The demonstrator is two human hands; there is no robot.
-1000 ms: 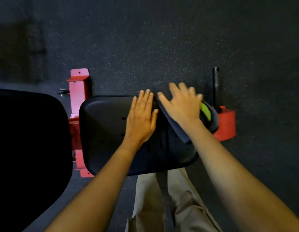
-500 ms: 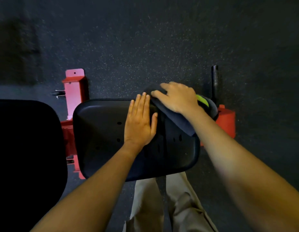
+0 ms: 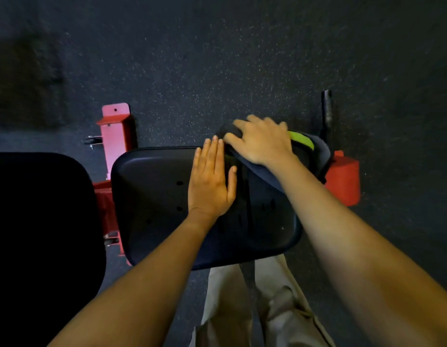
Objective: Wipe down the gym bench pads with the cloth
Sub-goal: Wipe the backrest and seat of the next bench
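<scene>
Since a second ago the right hand (image 3: 263,142) has gone from lying flat and spread on the cloth (image 3: 257,171) to bunching it. Its fingers (image 3: 232,141) now curl down over a gathered fold at the far edge of the seat pad (image 3: 155,196), just right of the frame's centre. The left hand (image 3: 210,186) has hardly shifted, and the pad sits where it did half a second ago. That left hand lies palm down on the middle of the pad, fingers (image 3: 213,156) straight and pressed together, thumb out to the right, fingertips reaching the pad's far edge beside the right hand. Both forearms run up from the lower corners of the frame. The dark cloth drapes from under the right hand down across the pad's right part. A yellow-green strip (image 3: 301,139) shows just right of that hand. The red frame (image 3: 115,131) stands at the pad's upper left, and the black back pad (image 3: 42,221) fills the left edge.
</scene>
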